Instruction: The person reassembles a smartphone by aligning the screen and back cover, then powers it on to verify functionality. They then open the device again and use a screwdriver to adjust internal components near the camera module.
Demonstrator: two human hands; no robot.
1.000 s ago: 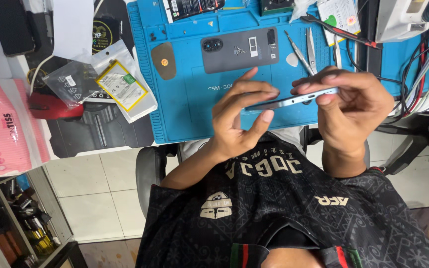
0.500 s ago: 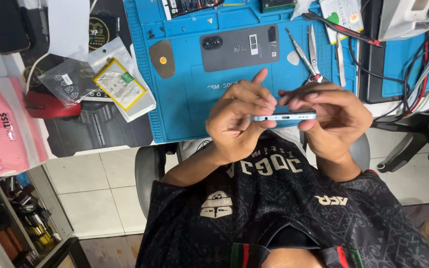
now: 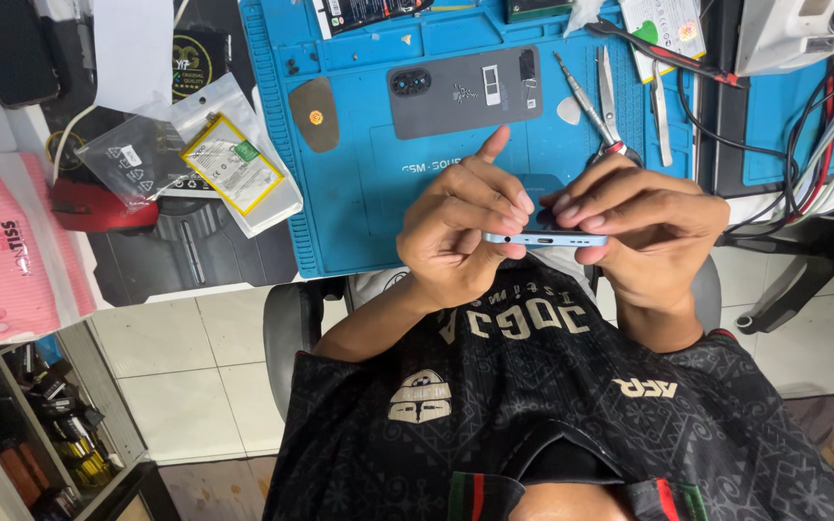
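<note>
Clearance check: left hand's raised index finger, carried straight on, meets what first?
Probably the grey phone back cover on the blue repair mat; the left hand seems held above it, so depth is unclear.

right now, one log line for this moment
left hand: grip on phone | right hand: grip on phone | phone: edge-on above blue mat | grey back cover: on mat

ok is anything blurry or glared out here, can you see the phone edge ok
Head view: evenly lit and sharp. The phone edge, pinched between left hand and right hand, is crisp. Head view: slight sheen on the plastic bags, no motion blur.
</note>
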